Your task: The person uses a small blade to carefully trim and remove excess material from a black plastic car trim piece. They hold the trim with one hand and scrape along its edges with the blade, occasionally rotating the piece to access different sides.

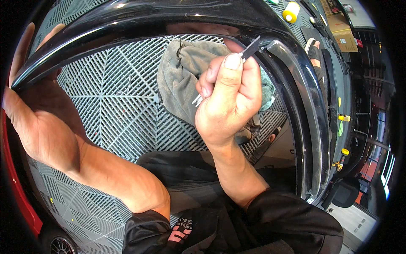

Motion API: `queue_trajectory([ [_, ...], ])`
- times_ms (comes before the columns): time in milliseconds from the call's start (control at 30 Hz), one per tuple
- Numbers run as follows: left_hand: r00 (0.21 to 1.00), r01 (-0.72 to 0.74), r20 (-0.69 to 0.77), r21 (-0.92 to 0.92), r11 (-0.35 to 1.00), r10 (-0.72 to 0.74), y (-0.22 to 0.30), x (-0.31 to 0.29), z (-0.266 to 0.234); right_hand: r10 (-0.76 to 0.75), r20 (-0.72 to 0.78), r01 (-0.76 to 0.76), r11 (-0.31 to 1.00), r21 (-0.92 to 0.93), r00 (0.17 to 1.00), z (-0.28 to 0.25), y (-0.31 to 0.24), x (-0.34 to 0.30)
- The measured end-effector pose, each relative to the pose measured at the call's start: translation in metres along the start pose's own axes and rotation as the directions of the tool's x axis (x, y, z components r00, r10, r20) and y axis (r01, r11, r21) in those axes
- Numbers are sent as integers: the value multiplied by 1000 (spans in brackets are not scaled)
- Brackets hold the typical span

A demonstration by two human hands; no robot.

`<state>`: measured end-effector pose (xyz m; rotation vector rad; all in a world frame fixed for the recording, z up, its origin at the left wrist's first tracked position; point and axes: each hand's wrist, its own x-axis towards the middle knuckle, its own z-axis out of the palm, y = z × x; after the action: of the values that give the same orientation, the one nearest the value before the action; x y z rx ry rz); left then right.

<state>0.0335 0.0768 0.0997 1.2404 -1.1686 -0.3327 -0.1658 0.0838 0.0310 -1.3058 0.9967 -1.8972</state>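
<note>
Head view: L hand (46, 135), left of frame, clasps end of glossy black panel (139, 23), thumb and fingers on opp. sides; panel arcs across top to right. R hand (228, 101), ctr., is closed tight w/ thumb pressed on slim knife (251, 47), blade toward upper right; blade-panel contact can't be told. Gray cloth (179, 72) sits behind R hand.

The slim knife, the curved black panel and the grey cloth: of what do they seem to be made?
Slim knife: probably metal, with a thin dark blade and a silvery lower end.
Curved black panel: glossy, as bright reflections show; painted plastic or metal, I cannot tell which.
Grey cloth: matt, soft fabric, perhaps fleecy, judging by its loose folds.
</note>
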Motion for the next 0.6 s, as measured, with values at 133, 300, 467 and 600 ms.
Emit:
queue_trajectory([
  [133,1000,3,1,-1,1000,-3,0,1,0,-14,17,14,1000,-19,1000,0,1,1],
  [300,1000,10,11,-28,1000,-9,0,1,-2,-8,-1,8,999,-31,1000,3,-1,2],
  [467,1000,5,12,-51,999,-5,0,2,-1,31,-47,-33,998,-48,998,9,-6,1],
  [600,1000,25,-8,-48,999,-26,0,0,-1,34,-32,-36,999,-40,999,10,-6,1],
])
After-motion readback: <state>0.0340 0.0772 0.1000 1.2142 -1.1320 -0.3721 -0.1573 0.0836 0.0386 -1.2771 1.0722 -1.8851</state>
